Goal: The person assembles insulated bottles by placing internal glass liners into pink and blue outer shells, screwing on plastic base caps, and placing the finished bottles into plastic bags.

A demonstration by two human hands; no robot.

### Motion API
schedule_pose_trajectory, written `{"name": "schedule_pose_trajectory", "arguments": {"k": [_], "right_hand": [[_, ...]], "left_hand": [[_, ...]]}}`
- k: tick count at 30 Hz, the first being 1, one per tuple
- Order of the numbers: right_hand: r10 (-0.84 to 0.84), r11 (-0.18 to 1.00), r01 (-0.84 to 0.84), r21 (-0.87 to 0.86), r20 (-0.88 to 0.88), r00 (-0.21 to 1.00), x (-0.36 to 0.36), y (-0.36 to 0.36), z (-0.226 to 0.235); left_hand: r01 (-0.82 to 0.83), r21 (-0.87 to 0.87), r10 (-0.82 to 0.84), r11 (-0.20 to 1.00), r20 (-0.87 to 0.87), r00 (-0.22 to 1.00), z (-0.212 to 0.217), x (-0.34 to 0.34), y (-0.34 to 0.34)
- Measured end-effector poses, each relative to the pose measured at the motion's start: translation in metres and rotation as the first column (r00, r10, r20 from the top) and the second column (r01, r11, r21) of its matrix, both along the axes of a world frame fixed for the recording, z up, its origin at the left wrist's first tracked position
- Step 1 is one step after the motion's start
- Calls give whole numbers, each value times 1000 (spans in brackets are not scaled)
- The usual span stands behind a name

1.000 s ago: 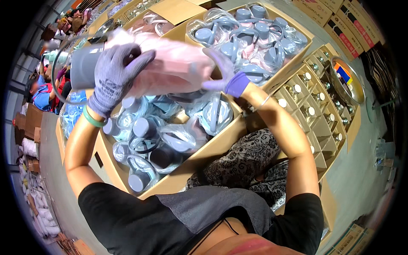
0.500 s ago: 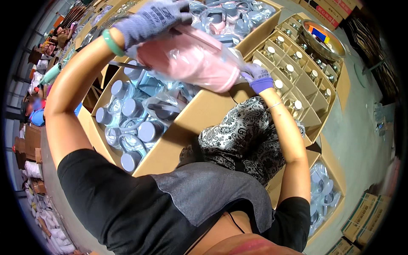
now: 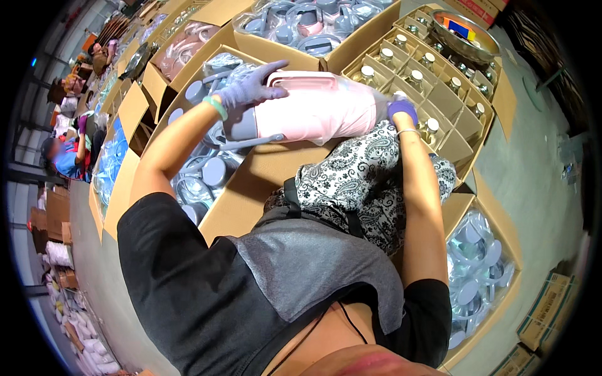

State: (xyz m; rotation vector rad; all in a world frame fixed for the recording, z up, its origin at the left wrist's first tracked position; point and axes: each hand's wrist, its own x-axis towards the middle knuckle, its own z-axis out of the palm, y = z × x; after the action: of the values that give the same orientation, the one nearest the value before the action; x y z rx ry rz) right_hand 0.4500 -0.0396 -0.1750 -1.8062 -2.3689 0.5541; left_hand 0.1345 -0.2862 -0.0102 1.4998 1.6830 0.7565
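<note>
Pink flask (image 3: 320, 111) | hands (image 3: 249, 89) at opposite ends | lettered carton (image 3: 547, 310), lower right

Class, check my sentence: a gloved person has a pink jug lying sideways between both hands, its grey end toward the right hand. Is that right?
Not quite: in the head view, the grey end of the pink jug is toward the left hand, not the right hand. The rest of the sentence stands.
</note>
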Motion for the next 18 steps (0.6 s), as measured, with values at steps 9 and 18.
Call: {"name": "schedule_pose_trajectory", "arguments": {"k": [9, 18], "right_hand": [[-465, 847, 32, -530, -768, -441, 172, 184, 32], [173, 774, 182, 606, -479, 860, 135, 40, 148]], "left_hand": [[-389, 322, 333, 863, 217, 918, -15, -34, -6], [-432, 341, 188, 835, 561, 806, 69, 78, 27]]}}
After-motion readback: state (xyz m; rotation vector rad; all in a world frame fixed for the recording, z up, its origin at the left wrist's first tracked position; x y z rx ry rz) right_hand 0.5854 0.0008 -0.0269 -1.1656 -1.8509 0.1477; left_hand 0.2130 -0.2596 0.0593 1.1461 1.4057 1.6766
